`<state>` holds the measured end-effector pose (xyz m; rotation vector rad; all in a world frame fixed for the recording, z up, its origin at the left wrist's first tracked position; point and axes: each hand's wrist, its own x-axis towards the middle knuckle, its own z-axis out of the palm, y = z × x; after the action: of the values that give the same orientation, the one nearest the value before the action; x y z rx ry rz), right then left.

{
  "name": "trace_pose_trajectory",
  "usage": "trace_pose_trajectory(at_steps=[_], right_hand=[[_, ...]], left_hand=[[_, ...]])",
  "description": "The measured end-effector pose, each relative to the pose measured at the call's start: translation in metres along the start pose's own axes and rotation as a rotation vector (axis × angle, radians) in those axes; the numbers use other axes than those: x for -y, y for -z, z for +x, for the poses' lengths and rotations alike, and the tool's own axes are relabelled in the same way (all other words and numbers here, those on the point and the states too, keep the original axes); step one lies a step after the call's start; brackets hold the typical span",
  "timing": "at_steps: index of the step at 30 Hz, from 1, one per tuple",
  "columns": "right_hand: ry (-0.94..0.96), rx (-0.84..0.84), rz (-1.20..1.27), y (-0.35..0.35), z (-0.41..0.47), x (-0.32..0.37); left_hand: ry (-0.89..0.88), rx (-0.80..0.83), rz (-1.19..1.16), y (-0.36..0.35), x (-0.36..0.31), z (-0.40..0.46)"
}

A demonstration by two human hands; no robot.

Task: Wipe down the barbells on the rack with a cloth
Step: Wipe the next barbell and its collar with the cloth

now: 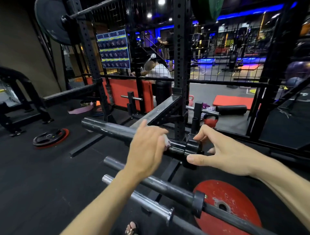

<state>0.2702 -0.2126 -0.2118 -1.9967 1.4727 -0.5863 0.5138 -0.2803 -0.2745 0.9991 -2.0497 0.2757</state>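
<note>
I'm looking across a dim gym with black rubber flooring. A beige wall runs along my left. Ahead, a black wire mesh fence divides the room, with a numbered blue pocket organiser hanging on it. Beyond, blue strip lighting glows above, ceiling spotlights shine, and an orange mat lies flat.
</note>
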Motion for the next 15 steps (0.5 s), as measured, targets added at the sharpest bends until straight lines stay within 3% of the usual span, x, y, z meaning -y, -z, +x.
trace_pose_trajectory(at_steps=[3, 8, 11, 15], right_hand=[[0.009, -0.013, -0.007, 0.000, -0.001, -0.001], [0.048, -0.066, -0.045, -0.004, -0.002, 0.002], [0.067, -0.086, -0.063, -0.005, 0.001, 0.000], [0.084, -0.102, -0.085, -0.005, -0.001, -0.002]], left_hand=[[-0.048, 0.090, 0.056, 0.008, 0.024, 0.002], [0.197, 0.120, 0.227, 0.039, 0.107, -0.002], [0.243, 0.154, 0.237, 0.034, 0.083, 0.015], [0.026, 0.182, 0.085, 0.015, 0.009, 0.015]])
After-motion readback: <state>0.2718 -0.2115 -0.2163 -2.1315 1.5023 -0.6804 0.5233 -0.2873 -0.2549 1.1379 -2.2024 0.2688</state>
